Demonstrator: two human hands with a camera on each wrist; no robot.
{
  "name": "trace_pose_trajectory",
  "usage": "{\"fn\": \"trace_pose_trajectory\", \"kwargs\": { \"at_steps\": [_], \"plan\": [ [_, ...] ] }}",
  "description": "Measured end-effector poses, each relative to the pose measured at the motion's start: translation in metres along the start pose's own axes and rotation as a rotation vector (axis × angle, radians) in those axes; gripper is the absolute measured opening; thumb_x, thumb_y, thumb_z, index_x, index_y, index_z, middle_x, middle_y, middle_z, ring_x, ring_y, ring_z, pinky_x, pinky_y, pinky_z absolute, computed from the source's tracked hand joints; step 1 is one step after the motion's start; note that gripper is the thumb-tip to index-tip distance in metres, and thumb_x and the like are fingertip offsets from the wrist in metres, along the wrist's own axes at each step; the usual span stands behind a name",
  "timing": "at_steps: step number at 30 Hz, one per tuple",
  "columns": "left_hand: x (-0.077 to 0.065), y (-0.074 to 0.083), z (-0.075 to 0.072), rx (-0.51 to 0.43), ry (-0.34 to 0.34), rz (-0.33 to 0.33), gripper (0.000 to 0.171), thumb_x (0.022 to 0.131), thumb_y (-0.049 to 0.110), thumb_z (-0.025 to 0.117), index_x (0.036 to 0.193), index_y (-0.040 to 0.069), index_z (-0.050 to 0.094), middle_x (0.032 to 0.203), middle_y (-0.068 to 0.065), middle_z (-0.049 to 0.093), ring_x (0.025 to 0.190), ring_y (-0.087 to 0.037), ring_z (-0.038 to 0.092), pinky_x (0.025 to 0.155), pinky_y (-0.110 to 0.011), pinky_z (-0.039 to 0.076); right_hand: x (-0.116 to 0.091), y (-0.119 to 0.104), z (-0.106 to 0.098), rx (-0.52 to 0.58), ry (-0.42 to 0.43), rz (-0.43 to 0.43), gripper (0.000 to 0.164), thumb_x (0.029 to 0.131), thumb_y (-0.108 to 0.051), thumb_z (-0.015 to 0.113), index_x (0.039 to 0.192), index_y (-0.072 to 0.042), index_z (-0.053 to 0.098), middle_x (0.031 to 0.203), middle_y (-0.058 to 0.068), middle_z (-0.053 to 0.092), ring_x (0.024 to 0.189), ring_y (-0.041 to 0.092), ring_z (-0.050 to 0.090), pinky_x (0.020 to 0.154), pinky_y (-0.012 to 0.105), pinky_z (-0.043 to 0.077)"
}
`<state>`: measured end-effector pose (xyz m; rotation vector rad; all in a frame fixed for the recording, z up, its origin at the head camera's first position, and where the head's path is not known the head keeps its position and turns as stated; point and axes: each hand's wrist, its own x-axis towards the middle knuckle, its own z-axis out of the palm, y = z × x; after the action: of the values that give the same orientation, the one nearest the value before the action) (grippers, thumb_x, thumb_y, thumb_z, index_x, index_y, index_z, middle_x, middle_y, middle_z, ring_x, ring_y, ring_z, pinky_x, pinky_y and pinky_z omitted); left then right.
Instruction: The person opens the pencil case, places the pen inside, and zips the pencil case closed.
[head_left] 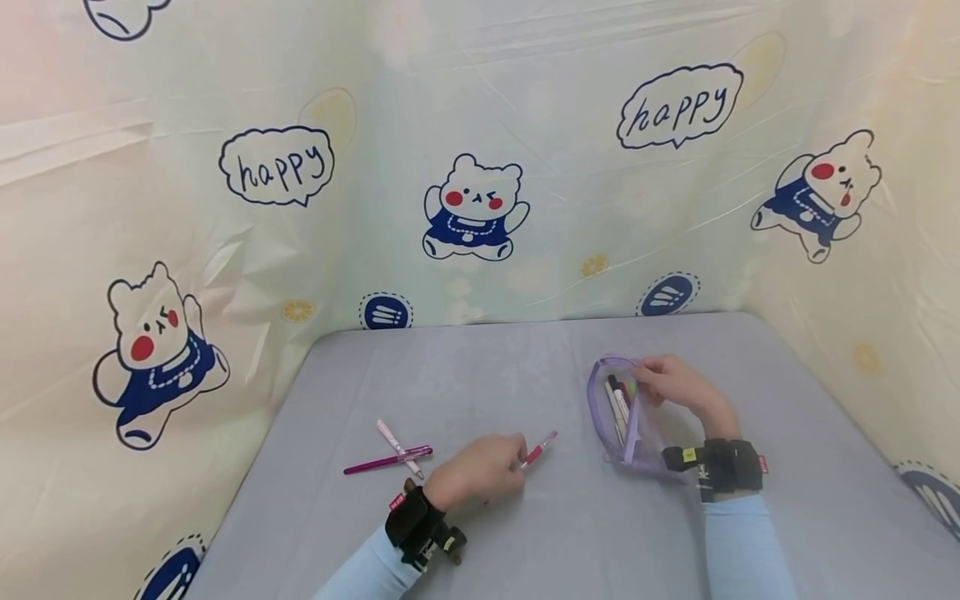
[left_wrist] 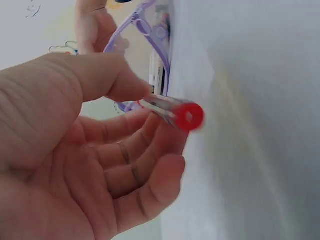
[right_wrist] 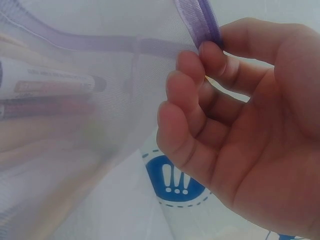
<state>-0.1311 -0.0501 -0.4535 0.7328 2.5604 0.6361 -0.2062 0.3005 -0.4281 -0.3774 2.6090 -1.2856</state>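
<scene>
My left hand (head_left: 480,468) pinches a red pen (head_left: 538,450) between thumb and fingers, a little above the table. In the left wrist view the round red end of the pen (left_wrist: 189,117) faces the camera. With its thumb and fingertips, my right hand (head_left: 678,387) grips the purple zipper edge of a sheer mesh pencil case (right_wrist: 199,22), whose mouth is spread apart. Several pens and markers (head_left: 618,404) lie inside the case. The left fingers are apart from the case.
Left of my left hand, a magenta pen (head_left: 387,460) crosses a pale pink pen (head_left: 400,448) on the grey table (head_left: 480,375). A printed curtain (head_left: 555,167) with cartoon bears rises behind the table and along its sides.
</scene>
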Motion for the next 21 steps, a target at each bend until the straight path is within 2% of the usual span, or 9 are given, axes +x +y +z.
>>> {"fn": "trace_pose_trajectory", "kwargs": {
  "at_steps": [3,7,13,21],
  "plan": [
    [0.004,0.000,-0.002,-0.051,0.036,-0.016,0.025,0.089,0.018,0.065,0.112,0.013,0.061,0.089,0.003,0.066,0.065,-0.009,0.055,0.057,-0.025,0.045,0.001,0.000,0.000,0.000,0.006,-0.002,0.030,0.102,-0.017,0.048,0.082,0.003,0.057,0.064,0.007,0.055,0.063,0.018,0.055,0.062,0.032,0.050],
    [0.012,-0.003,0.001,-0.111,0.064,-0.042,0.020,0.090,0.018,0.065,0.108,0.012,0.062,0.085,0.003,0.066,0.067,-0.008,0.057,0.059,-0.025,0.047,0.000,-0.001,0.000,0.002,0.004,0.000,0.029,0.101,-0.018,0.049,0.082,0.003,0.057,0.064,0.008,0.055,0.063,0.019,0.055,0.062,0.032,0.050],
    [0.029,-0.006,0.006,-0.278,0.073,-0.073,0.017,0.091,0.019,0.065,0.106,0.012,0.062,0.081,0.003,0.063,0.066,-0.012,0.059,0.058,-0.027,0.048,0.000,-0.002,0.001,-0.002,-0.006,0.010,0.029,0.101,-0.019,0.049,0.084,0.002,0.058,0.066,0.007,0.055,0.064,0.019,0.055,0.063,0.033,0.050],
    [0.060,0.007,0.004,-0.599,0.077,-0.057,0.018,0.092,0.018,0.063,0.106,0.007,0.062,0.083,-0.005,0.066,0.066,-0.018,0.067,0.058,-0.032,0.055,0.000,0.000,0.002,-0.032,0.000,0.010,0.029,0.101,-0.020,0.050,0.083,0.000,0.059,0.065,0.008,0.055,0.064,0.020,0.055,0.064,0.032,0.049]
  ]
}}
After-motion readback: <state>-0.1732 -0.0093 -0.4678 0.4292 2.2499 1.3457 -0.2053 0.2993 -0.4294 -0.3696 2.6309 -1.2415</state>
